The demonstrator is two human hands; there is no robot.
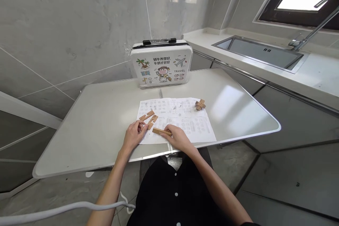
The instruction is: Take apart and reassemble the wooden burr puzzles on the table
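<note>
My right hand (pixel 178 137) grips a straight wooden puzzle piece (pixel 159 131) between thumb and fingers, low over the printed sheet (pixel 182 130). Left of it, my left hand (pixel 134 135) rests at the sheet's left edge with its fingers curled in. Its fingertips lie close to the lower end of a notched wooden piece (pixel 153 121); whatever they enclose is hidden. Another notched wooden piece (pixel 146 115) lies just beyond, slanting up to the right. Several wooden pieces interlocked into a cross-shaped block (pixel 200 105) stand at the sheet's upper right.
A white cartoon-printed case (pixel 162 65) stands upright at the back of the folding table (pixel 106 120), against the grey tiled wall. To the right runs a counter with a sink (pixel 259 51) and faucet (pixel 298 44). A white cable (pixel 79 204) crosses the lower left.
</note>
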